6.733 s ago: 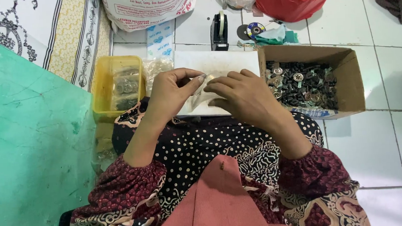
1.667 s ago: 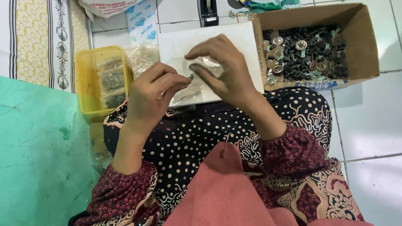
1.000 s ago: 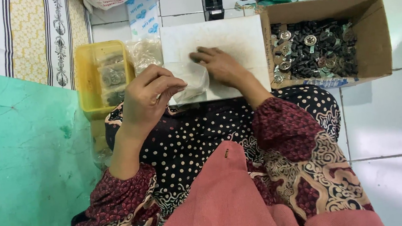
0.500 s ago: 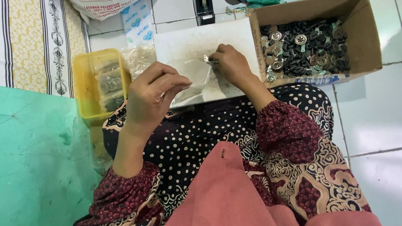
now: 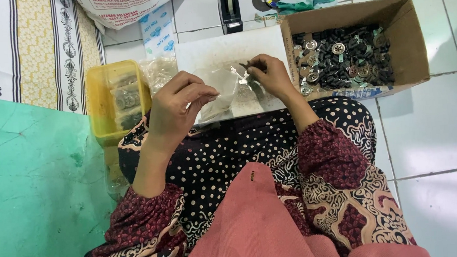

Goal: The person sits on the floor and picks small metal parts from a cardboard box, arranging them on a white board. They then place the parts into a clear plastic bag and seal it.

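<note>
White floor tiles (image 5: 440, 131) under a cardboard box (image 5: 410, 38).

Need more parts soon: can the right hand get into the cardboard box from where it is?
Probably yes. The right hand sits beside the open-topped cardboard box, with nothing between them, though its fingers already pinch small metal parts.

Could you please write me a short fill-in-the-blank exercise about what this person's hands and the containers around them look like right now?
1. The left hand pinches a small clear plastic ____.
2. The cardboard box of small metal parts sits on the person's ____ side.
3. The plastic tub beside the left hand is ____ in colour.
4. The right hand holds small parts over a ____ tray.

Missing words: bag; right; yellow; white
</note>
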